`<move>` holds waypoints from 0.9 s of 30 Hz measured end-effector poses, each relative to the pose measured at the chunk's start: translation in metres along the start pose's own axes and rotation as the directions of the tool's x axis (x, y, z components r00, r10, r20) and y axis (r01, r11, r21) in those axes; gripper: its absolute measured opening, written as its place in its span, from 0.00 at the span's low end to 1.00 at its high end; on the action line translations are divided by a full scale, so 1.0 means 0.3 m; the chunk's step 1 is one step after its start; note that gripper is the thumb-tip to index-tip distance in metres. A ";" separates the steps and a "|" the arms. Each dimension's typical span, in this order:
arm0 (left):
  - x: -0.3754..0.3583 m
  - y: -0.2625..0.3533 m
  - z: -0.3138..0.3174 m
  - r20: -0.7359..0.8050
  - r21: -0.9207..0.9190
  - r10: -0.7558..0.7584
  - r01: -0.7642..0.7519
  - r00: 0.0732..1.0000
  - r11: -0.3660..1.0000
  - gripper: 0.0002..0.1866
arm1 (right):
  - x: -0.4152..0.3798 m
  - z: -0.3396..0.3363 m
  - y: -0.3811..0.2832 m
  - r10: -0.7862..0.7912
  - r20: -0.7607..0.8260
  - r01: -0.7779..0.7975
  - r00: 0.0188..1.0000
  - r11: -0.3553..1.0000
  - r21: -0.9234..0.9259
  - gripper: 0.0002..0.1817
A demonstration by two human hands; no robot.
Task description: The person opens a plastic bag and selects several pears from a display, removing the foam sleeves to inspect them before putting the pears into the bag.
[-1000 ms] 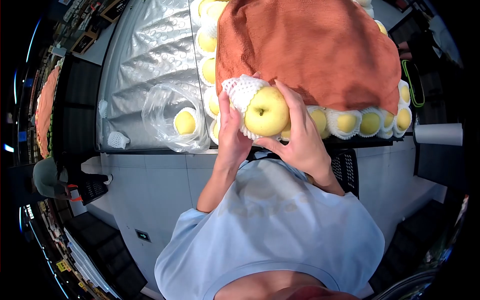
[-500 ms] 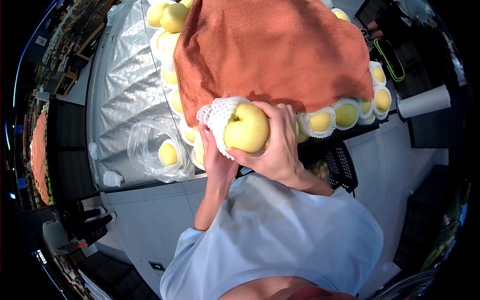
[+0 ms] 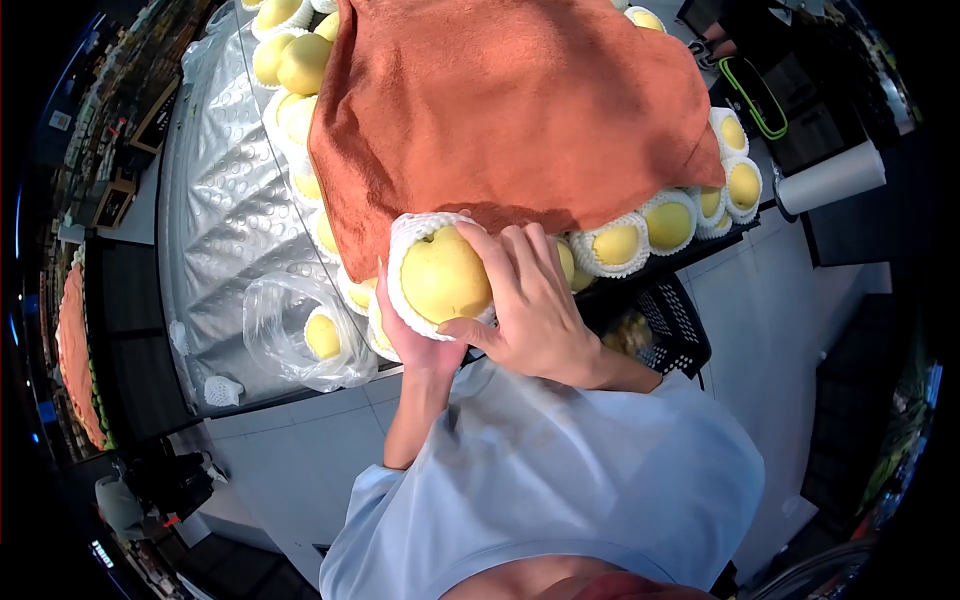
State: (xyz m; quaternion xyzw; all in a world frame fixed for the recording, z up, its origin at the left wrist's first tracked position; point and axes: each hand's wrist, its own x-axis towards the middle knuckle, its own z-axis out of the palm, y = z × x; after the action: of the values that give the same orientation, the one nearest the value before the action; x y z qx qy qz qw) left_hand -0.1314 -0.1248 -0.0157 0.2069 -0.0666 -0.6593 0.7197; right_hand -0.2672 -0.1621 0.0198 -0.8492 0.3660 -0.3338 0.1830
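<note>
A large, round, apple-like yellow fruit (image 3: 445, 278) is held between my two hands, its stem hollow facing up. A white foam net (image 3: 403, 235) wraps its left side and underside. My left hand (image 3: 418, 345) cups it from the left and below, with most of the fingers hidden behind it. My right hand (image 3: 535, 310) presses on its right side, thumb below and fingertips near the upper edge. Just beyond lies an orange towel (image 3: 520, 110) over a heap of similar netted fruits (image 3: 616, 244).
A clear plastic bag (image 3: 270, 330) holding one netted fruit lies on the silver padded display surface (image 3: 225, 190) at left. An empty foam net (image 3: 222, 390) sits near its front edge. A black basket (image 3: 680, 320) stands below right, near a white plastic roll (image 3: 835, 180).
The fruit and both hands have shifted slightly left. The fruit has turned more upright and the net now sits further around it. My right fingers have spread. The whole view has shifted a little.
</note>
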 end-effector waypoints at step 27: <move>-0.209 0.171 -0.102 0.230 0.698 0.208 -0.310 0.951 0.645 0.52 | 0.022 0.113 -0.046 -0.218 0.072 0.168 0.973 0.889 0.425 0.60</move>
State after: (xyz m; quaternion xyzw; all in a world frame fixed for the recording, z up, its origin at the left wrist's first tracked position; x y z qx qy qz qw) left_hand -0.0804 -0.0550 -0.0126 0.4203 -0.3973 -0.4804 0.6593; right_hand -0.2332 -0.1556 0.0062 -0.8409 0.1886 -0.3702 0.3469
